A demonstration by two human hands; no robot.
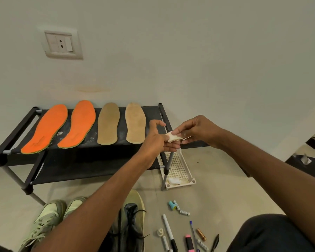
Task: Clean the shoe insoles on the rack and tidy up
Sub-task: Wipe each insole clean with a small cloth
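Holding a small crumpled white wipe (173, 136) between them, two bare hands meet just in front of the right end of a low black shoe rack (16, 131). The right hand (195, 131) pinches the wipe's upper edge between thumb and fingertips. The left hand (160, 137) is spread with its fingers relaxed and extended, and the wipe rests against those fingers.

Four insoles lie side by side on the rack's top shelf, to the left of the hands, toes pointing to the far wall. From the left: two orange insoles (45, 129) (78, 124), then a brown insole (108, 123), then a tan insole (135, 122), which lies just left of the left hand without touching it.

Below the hands, a white perforated tray (178, 166) sits on the floor by the rack's right leg, with a crumpled white scrap at its near end. Nearer on the floor lie pens and markers (169, 231). Pale green sneakers (49, 215) stand at near left, and a dark sneaker (133, 215) beside them. A wall socket (61, 44) is at far left.
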